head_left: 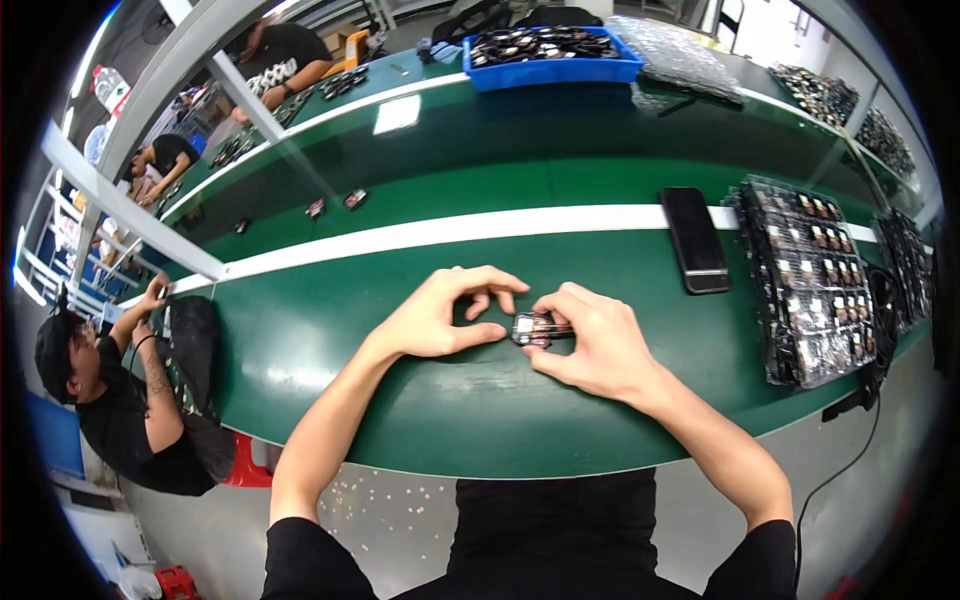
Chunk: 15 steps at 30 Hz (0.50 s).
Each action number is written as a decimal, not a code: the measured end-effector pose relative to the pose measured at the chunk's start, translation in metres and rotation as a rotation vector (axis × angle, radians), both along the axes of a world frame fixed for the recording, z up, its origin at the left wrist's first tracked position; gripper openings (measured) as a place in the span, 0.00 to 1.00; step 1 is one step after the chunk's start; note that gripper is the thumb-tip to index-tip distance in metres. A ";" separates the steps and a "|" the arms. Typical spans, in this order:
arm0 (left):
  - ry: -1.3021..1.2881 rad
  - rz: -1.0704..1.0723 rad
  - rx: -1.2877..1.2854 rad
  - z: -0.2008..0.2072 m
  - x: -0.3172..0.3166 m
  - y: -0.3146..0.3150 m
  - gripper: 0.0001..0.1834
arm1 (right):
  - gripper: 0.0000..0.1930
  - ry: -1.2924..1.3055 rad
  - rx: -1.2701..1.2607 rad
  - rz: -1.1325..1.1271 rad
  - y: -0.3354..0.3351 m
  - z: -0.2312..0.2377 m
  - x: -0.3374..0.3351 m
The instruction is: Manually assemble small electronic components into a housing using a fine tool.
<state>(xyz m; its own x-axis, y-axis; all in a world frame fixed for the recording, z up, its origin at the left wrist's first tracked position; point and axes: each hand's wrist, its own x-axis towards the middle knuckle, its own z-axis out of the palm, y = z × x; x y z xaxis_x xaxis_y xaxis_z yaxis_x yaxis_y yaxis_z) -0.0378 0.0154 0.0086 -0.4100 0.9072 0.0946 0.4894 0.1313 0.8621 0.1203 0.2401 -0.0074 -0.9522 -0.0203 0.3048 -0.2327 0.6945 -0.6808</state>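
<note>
Over the green worktop (430, 420), a small dark glossy device (531, 328) with a shiny, light-catching face is pinched in my right hand (607, 340), between thumb and fingers. Its exact kind is too small to make out. To its left, my left hand (437, 313) is curved with thumb and fingers apart, holding nothing. The left thumb tip comes close to the device's left end; whether it touches I cannot tell. Part of the device is covered by my right fingers.
A black phone (695, 240) lies right of my hands, beside stacked clear trays (805, 285) of small pieces. Beyond the white strip (450, 228), a few small devices (355, 198) lie on a green belt. A blue bin (555, 72) stands farther back. A co-worker (130, 400) sits at left.
</note>
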 end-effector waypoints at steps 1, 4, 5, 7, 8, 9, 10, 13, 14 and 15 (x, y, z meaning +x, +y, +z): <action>-0.088 0.045 0.018 -0.002 -0.004 0.001 0.26 | 0.21 0.011 0.003 -0.022 0.004 -0.001 0.002; 0.320 0.271 0.108 -0.003 -0.043 -0.011 0.19 | 0.22 0.071 -0.014 -0.021 0.012 0.009 0.013; 0.517 0.324 0.071 0.000 -0.064 -0.018 0.18 | 0.22 0.065 -0.009 -0.028 0.016 0.018 0.021; 0.802 0.536 -0.047 -0.007 -0.104 -0.033 0.22 | 0.22 0.049 0.008 -0.066 0.025 0.043 0.044; 0.848 0.597 -0.109 -0.009 -0.124 -0.043 0.25 | 0.22 0.115 0.026 -0.104 0.032 0.052 0.055; 0.915 0.648 -0.185 -0.014 -0.147 -0.061 0.27 | 0.22 0.183 0.036 -0.127 0.037 0.060 0.064; 0.966 0.740 -0.246 -0.025 -0.164 -0.075 0.28 | 0.21 0.206 0.087 -0.180 0.044 0.073 0.076; 0.823 0.784 -0.355 -0.035 -0.190 -0.093 0.24 | 0.23 0.189 0.188 -0.390 0.090 0.091 0.113; 0.817 0.771 -0.349 -0.037 -0.193 -0.091 0.24 | 0.24 0.185 0.171 -0.482 0.109 0.094 0.127; 0.755 0.732 -0.303 -0.038 -0.194 -0.087 0.21 | 0.23 0.166 0.102 -0.612 0.125 0.096 0.145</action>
